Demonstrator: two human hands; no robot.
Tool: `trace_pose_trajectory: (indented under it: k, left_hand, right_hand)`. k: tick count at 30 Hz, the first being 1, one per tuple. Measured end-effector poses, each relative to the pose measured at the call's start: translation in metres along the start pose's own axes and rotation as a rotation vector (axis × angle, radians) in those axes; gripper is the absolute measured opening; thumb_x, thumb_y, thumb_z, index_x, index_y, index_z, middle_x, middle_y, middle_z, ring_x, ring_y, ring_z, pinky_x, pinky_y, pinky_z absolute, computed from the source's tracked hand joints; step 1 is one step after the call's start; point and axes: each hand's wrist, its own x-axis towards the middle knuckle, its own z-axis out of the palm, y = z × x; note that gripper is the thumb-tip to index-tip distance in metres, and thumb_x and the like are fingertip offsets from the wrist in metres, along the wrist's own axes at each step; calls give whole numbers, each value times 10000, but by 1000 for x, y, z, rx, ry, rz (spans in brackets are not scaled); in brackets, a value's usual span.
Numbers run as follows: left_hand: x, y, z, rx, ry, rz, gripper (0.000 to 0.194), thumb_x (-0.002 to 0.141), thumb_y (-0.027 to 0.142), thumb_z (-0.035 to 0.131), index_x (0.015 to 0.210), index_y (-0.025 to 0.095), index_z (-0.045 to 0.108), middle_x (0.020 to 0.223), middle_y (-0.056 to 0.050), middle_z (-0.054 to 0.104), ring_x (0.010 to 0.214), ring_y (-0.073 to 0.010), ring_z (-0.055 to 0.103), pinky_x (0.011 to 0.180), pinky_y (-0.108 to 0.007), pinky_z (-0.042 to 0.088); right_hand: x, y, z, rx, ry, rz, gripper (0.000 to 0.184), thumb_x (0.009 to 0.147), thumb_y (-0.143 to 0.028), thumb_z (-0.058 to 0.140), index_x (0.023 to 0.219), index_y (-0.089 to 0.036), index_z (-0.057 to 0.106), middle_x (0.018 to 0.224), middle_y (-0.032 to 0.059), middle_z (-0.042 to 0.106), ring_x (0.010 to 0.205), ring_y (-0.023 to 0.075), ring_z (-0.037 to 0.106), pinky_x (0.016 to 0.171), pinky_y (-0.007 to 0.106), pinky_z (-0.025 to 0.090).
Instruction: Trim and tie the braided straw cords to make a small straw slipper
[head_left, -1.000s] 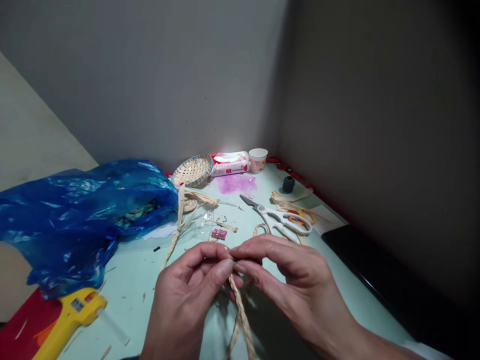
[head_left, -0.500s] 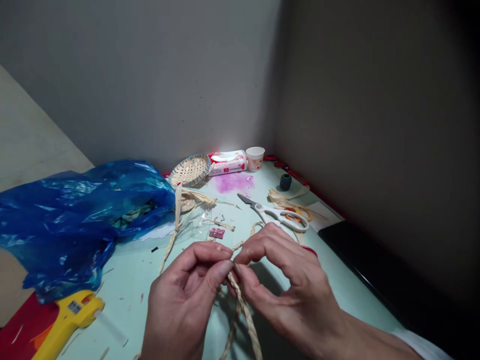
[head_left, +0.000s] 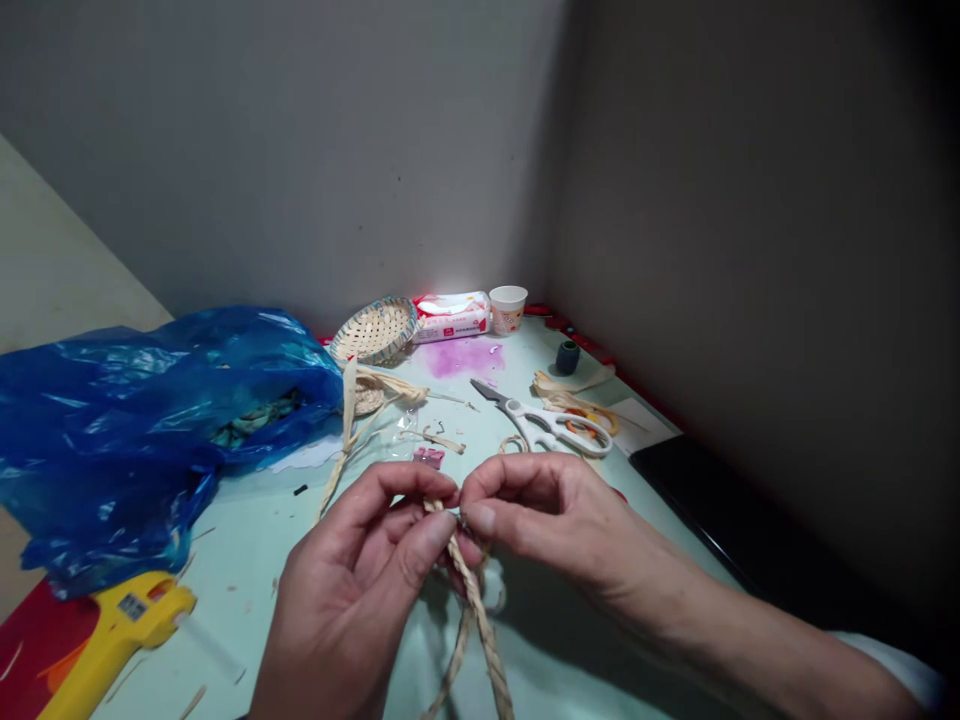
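Note:
My left hand (head_left: 360, 590) and my right hand (head_left: 555, 515) meet above the pale green table (head_left: 300, 560). Both pinch the upper end of a braided straw cord (head_left: 480, 620) between thumb and forefinger. The braid hangs down from the fingertips toward the bottom edge of the view, with a second loose strand beside it. My right hand's fingers are curled in over the cord's tip. A small pink clip (head_left: 429, 457) lies on the table just beyond my fingers.
White-handled scissors (head_left: 551, 425) lie behind my right hand. A blue plastic bag (head_left: 150, 420) fills the left side, a yellow glue gun (head_left: 112, 640) lies at lower left. A small woven basket (head_left: 373, 332), tissue pack (head_left: 452, 316), paper cup (head_left: 508, 308), dark spool (head_left: 568, 356) and straw strips (head_left: 375, 400) sit near the wall. A black slab (head_left: 720, 520) is at right.
My right hand has lowered and its fingers have curled closed over the braid's tip. My left hand keeps its pinch. The view has shifted slightly.

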Motion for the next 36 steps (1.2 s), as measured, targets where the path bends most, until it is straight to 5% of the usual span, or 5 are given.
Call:
trace_pose_trajectory:
  k: [8,14,18,30,36]
  left_hand:
    - [-1,-2,-1,27,13,81,213,700,306,798,853,251,660,611,36,667,488,-115,608,484,-174,502]
    - [1,-2,-5,128,45,187,62,716,276,765,729,249,711,843,-3,705,749,-177,704,611,-186,563]
    - [1,0,-4,129,31,193,67,703,277,758,675,237,711,960,-28,716,715,-188,707,559,-214,569]
    - [3,1,-7,267,89,272,33,664,266,764,641,253,744,954,-47,719,1008,-260,683,718,-204,584]
    - [5,3,-11,335,62,292,44,688,282,744,650,265,757,953,-30,730,1028,-220,665,779,-163,554]
  right_hand:
    - [-2,8,0,182,-119,38,226,877,-355,673,802,-143,670,733,31,673,734,149,620,774,299,442]
    - [-3,7,0,234,-109,71,169,859,-287,689,784,-136,702,776,25,656,756,129,589,788,254,438]
    - [-4,2,1,261,-113,77,174,862,-267,685,748,-137,693,737,19,641,733,126,574,785,247,444]
    - [-3,4,1,321,-104,94,145,858,-251,697,770,-138,719,762,19,649,738,117,585,777,225,470]
    - [-3,2,0,319,-95,91,150,853,-238,698,740,-141,717,733,10,651,719,115,594,789,236,482]
